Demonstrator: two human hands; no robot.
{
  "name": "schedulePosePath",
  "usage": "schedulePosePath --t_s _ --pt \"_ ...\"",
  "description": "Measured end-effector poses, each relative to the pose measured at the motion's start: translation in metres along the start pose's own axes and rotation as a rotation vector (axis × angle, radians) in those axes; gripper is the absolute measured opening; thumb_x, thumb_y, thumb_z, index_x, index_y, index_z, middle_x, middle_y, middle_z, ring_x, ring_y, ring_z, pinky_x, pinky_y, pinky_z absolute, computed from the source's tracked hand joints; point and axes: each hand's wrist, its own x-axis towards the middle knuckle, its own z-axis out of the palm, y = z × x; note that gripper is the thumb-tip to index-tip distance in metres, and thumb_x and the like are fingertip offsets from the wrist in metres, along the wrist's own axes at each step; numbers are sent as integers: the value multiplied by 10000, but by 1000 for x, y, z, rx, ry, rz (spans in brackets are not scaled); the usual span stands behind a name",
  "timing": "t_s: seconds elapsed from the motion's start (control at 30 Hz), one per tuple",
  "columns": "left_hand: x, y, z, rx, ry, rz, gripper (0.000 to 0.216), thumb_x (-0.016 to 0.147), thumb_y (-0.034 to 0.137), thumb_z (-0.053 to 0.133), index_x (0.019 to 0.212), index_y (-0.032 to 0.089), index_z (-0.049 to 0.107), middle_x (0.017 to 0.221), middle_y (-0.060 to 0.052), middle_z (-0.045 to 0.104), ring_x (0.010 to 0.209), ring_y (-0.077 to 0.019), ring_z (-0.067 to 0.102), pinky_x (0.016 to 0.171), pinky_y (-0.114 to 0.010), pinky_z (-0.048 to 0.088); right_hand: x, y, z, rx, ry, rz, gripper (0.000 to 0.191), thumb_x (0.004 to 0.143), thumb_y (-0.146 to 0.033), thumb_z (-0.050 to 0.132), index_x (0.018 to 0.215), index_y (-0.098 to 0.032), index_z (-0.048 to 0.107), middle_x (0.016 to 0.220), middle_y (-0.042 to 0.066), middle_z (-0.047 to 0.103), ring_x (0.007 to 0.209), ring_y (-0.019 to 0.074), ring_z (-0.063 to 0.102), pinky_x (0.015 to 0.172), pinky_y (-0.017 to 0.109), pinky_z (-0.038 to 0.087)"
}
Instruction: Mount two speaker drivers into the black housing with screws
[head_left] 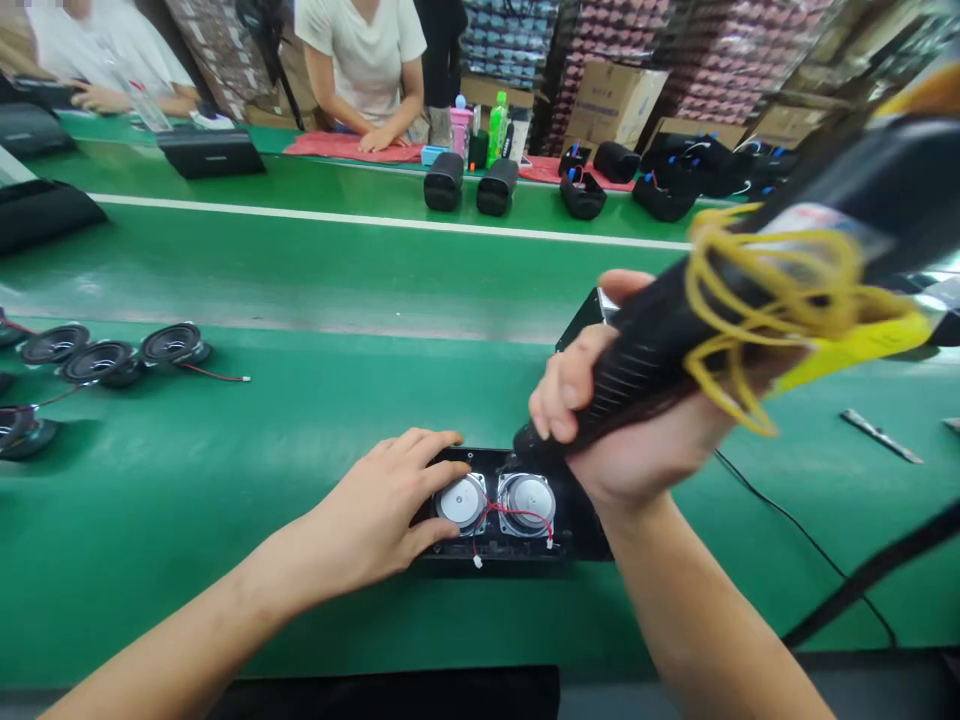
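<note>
Speaker box (576,525): flat under both hands, long side left to right
Left hand (379,505): on the box's left end, fingers spread flat
Right hand (637,455): over the box's right end, fingers curled tight round the screwdriver (660,335)
Screwdriver tip (523,440): at the box's far edge

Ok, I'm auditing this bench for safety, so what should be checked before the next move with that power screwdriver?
1. Left hand steadies the black panel: ok, fingers rest on its left end.
2. Right hand grips the power screwdriver: ok.
3. Tip seated squarely on the panel: cannot tell, it merges into the dark panel.
4. Red wires clear of the tip: ok, they lie by the speaker drivers, on the near side.
5. Yellow cord clear of the panel: ok, it loops around the tool body.
</note>
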Motion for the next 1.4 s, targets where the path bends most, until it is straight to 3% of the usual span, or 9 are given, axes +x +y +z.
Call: schedulePosePath --t_s 0.27,0.9,1.1,1.23,1.4 --pt "1 -1 2 -7 32 7 412 971 397 709 1359 274 644 1521 -59 588 1317 -288 576 1105 -547 584 -8 37 0 -39 -65 159 764 925 -916 465 1196 -223 638 615 -44 546 368 131 419 341 268 357" --pt "1 -2 5 48 67 52 410 991 448 673 1357 264 648 1552 -75 572 1318 -310 586 1090 -575 609 -15 54 -12 -48 -173 201 767 981 -883 385 1291 -218 607 684 -25 558 428 136 478 384 277 384" --pt "2 -4 5 60 91 85 378 972 408 706 1316 260 661 1447 -86 620 1280 -308 606 1053 -544 627 -21 54 -11 -22 -223 235 665 958 -873 486 1001 -229 648 689 -15 569 452 130 500 410 272 375" --pt "3 -6 7 66 105 112 356 958 391 730 1284 260 670 1375 -88 637 1205 -291 623 991 -496 643 -27 61 -15 -10 -281 259 726 961 -890 430 1184 -233 644 679 -18 566 454 145 498 403 273 370" --pt "5 -6 5 52 89 106 344 947 358 743 1268 257 670 1391 -93 607 1197 -292 615 987 -506 635 -30 69 -20 23 -306 256 763 968 -881 429 1222 -198 654 671 -1 585 465 149 501 387 270 374"
